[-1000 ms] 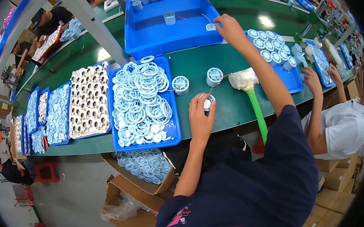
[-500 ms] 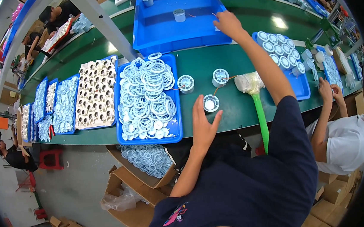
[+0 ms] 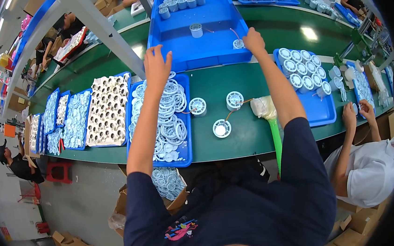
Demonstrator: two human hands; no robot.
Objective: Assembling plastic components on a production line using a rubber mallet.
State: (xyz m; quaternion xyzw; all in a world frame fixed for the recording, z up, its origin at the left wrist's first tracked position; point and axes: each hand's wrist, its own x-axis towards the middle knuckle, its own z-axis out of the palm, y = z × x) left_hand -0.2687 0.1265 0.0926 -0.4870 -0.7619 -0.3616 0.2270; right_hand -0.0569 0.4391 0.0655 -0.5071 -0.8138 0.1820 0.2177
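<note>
My left hand (image 3: 157,70) is at the near left corner of a large blue bin (image 3: 201,62), thumb and fingers apart and nothing seen in them. On the bin's right rim rests my right hand (image 3: 253,40), its fingers curled over the edge. Just inside that rim sits a pale blue round housing with a wire (image 3: 238,44); another housing (image 3: 196,30) stands mid-bin. On the green bench before me are three more wired housings: a left one (image 3: 198,107), a right one (image 3: 235,101), and a near one (image 3: 222,128) with a white centre.
Under my left forearm lies a blue tray (image 3: 188,154) heaped with pale rings. A cream-headed mallet (image 3: 275,135) with a green handle and a tray of capped housings (image 3: 329,111) are to the right. Beside it, a co-worker's hands (image 3: 359,113) handle parts. Farther left is an egg-carton-like tray (image 3: 109,109).
My left hand has moved from beside the near housing up to the bin's left corner. My right hand has drawn back to the rim, uncovering a housing there. The view has tilted slightly.
</note>
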